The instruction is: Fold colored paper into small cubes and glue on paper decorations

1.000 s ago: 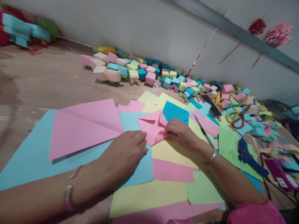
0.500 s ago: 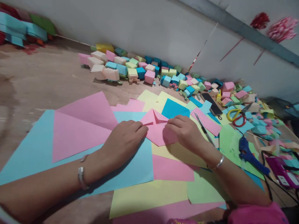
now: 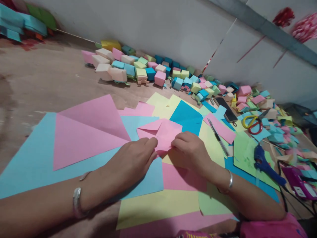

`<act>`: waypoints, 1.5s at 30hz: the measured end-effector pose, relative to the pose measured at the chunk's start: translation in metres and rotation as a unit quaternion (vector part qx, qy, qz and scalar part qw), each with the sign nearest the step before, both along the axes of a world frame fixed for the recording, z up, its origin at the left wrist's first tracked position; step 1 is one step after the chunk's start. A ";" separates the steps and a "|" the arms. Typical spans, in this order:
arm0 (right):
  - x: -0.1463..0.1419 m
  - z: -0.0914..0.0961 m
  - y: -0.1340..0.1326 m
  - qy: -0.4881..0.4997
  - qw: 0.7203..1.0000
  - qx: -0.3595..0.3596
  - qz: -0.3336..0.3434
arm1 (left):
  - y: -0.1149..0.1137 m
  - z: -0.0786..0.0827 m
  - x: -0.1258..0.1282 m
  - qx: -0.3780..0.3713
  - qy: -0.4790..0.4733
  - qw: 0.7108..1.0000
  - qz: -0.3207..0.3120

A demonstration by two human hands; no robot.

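Note:
A small pink paper piece (image 3: 162,132), partly folded, lies on the spread of coloured sheets in the middle. My left hand (image 3: 135,158) pinches its near left edge with closed fingers. My right hand (image 3: 189,150) grips its near right edge, fingers curled over the paper. Both wrists carry a silver bangle. A large pink sheet (image 3: 86,132) with a diagonal crease lies to the left on a big light-blue sheet (image 3: 29,162).
Many folded paper cubes (image 3: 158,74) are heaped along the wall at the back. To the right lie a phone (image 3: 225,109), a pen-like knife (image 3: 218,137), yellow-and-red scissors (image 3: 251,124), a blue glue gun (image 3: 264,165) and a purple box (image 3: 298,181). Bare wooden table (image 3: 37,82) at left.
The small pink piece has been turned and refolded between my hands; both hands have drawn closer together at its near edge. The view has shifted slightly.

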State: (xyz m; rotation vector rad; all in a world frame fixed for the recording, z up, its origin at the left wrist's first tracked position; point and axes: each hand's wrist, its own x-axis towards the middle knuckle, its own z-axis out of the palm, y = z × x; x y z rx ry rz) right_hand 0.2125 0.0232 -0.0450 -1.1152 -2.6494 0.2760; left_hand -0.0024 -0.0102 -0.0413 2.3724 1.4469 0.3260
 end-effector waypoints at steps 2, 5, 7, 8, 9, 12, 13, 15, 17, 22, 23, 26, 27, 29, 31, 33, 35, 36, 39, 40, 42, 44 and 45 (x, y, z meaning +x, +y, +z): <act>0.001 0.000 0.003 0.011 1.000 0.004 -0.021 | 0.000 -0.002 0.001 0.000 -0.004 1.000 0.002; 0.003 0.000 0.000 0.030 0.997 -0.059 -0.041 | 0.001 -0.004 0.001 -0.001 0.008 1.000 0.005; 0.004 0.000 -0.003 0.037 0.992 -0.108 -0.056 | 0.003 -0.005 0.001 -0.012 0.021 1.000 0.006; 0.005 0.000 -0.004 0.036 0.989 -0.126 -0.062 | 0.004 -0.005 0.002 -0.021 0.027 0.999 0.009; 0.005 0.000 -0.004 0.034 0.988 -0.134 -0.068 | 0.004 -0.004 0.002 -0.032 0.033 0.999 0.012; 0.006 -0.003 -0.003 0.015 0.991 -0.110 -0.079 | 0.005 -0.002 0.004 -0.062 0.047 0.997 0.017; 0.006 -0.005 -0.002 0.009 0.993 -0.095 -0.076 | 0.005 -0.001 0.005 -0.069 0.049 0.996 0.016; 0.006 -0.009 -0.002 -0.004 0.996 -0.066 -0.061 | 0.005 0.000 0.005 -0.076 0.051 0.996 0.012; 0.005 -0.012 -0.002 -0.021 0.998 -0.040 -0.051 | 0.005 0.000 0.005 -0.079 0.056 0.995 0.008; 0.001 -0.009 -0.007 -0.037 0.997 -0.033 -0.064 | 0.004 -0.001 0.004 -0.063 0.079 0.995 0.000; 0.001 -0.006 -0.007 -0.025 0.996 -0.053 -0.066 | 0.004 -0.001 0.004 -0.059 0.083 0.995 -0.001; 0.001 0.001 -0.005 0.014 0.991 -0.118 -0.059 | 0.004 -0.001 0.005 -0.055 0.093 0.994 -0.009; 0.001 0.002 -0.004 0.019 0.990 -0.128 -0.056 | 0.004 0.000 0.005 -0.056 0.098 0.994 -0.010; 0.002 0.002 -0.003 0.017 0.990 -0.129 -0.051 | 0.004 0.002 0.005 -0.058 0.105 0.993 -0.012; 0.002 -0.001 -0.003 0.005 0.993 -0.105 -0.054 | 0.005 0.003 0.005 -0.063 0.105 0.992 -0.010; 0.001 -0.006 -0.004 -0.016 0.996 -0.068 -0.056 | 0.006 0.003 0.004 -0.074 0.091 0.993 -0.005; 0.000 -0.011 -0.005 -0.036 0.997 -0.033 -0.057 | 0.007 0.003 0.003 -0.081 0.072 0.994 -0.002; 0.000 -0.013 -0.006 -0.043 0.997 -0.021 -0.056 | 0.007 0.002 0.003 -0.079 0.063 0.995 -0.003; 0.001 -0.016 -0.006 -0.049 0.997 0.000 -0.061 | 0.006 -0.001 0.002 -0.065 0.046 0.997 -0.011; 0.002 -0.017 -0.005 -0.049 0.997 0.002 -0.063 | 0.006 -0.002 0.001 -0.063 0.044 0.997 -0.013; 0.004 -0.016 -0.004 -0.055 0.996 0.000 -0.070 | 0.006 -0.004 0.001 -0.065 0.045 0.997 -0.019; 0.006 -0.015 -0.003 -0.067 0.995 -0.003 -0.079 | 0.006 -0.007 0.000 -0.057 0.048 0.997 -0.030; 0.006 -0.015 -0.002 -0.073 0.994 -0.003 -0.083 | 0.006 -0.008 -0.001 -0.048 0.049 0.997 -0.036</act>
